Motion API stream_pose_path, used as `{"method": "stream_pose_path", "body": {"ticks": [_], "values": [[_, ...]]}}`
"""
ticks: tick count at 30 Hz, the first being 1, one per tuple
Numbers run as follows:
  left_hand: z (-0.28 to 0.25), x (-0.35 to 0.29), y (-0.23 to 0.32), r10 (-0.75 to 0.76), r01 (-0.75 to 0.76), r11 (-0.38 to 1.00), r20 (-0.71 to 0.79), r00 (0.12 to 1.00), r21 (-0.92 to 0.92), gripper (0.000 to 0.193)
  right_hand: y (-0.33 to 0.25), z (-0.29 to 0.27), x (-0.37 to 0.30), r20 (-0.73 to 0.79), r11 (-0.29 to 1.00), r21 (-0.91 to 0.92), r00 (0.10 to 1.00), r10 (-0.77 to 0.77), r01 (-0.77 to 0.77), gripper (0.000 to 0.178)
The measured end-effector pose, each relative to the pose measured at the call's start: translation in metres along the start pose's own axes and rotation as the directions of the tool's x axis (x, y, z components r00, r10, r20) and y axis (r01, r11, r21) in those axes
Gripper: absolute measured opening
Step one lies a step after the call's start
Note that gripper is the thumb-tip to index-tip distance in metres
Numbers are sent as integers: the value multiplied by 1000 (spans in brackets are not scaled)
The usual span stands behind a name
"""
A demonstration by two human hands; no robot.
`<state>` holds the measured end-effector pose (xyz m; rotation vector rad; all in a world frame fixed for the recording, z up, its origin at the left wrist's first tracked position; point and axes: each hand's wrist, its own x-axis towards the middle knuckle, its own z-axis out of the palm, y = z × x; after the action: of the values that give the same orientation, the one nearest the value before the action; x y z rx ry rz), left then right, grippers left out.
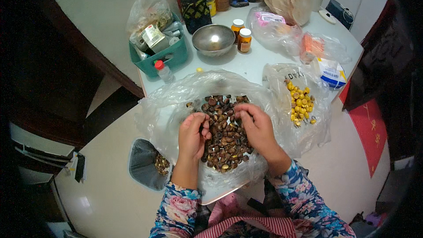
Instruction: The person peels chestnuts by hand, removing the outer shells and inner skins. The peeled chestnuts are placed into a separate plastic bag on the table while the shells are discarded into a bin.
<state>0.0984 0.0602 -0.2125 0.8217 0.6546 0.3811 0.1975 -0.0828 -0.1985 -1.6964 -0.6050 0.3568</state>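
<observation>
A heap of dark brown chestnuts [227, 136] lies on an open clear plastic bag [163, 110] at the near side of the table. Over the heap's left edge is my left hand [192, 133], its fingers curled in and thumb pressed against them; whatever is inside them is hidden. My right hand [255, 128] reaches over the heap's right side, thumb and fingers bent together at its far right part. Anything between those fingertips is too small to make out. To the right, yellow peeled chestnuts [301, 102] are gathered on another plastic bag [275, 77].
Behind the heap stand a metal bowl [213, 39], two amber bottles [244, 42], and a green basket [172, 59] of packages. A red-capped bottle [165, 72] is beside the basket. Below the table's left edge, a lined bin [143, 163] holds shells. Bagged packages [269, 35] crowd the back right.
</observation>
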Motion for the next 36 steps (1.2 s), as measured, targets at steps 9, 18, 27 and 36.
{"method": "stream_pose_path", "body": {"ticks": [9, 18, 27, 36], "values": [[-14, 2, 5, -12, 10, 996, -24, 1000, -88, 13, 42, 14, 34, -50, 669, -734, 974, -222, 115, 12], [-14, -1, 8, -111, 108, 971, -1, 994, -215, 30, 11, 34, 28, 190, 938, -47, 925, -328, 343, 15], [-25, 0, 11, -128, 114, 966, -45, 991, -232, 21, 34, 58, 43, 189, 753, -576, 948, -255, 317, 28], [-20, -1, 12, -77, 70, 987, -45, 996, -143, 19, 39, 50, 44, 188, 819, -515, 966, -180, 253, 19]]}}
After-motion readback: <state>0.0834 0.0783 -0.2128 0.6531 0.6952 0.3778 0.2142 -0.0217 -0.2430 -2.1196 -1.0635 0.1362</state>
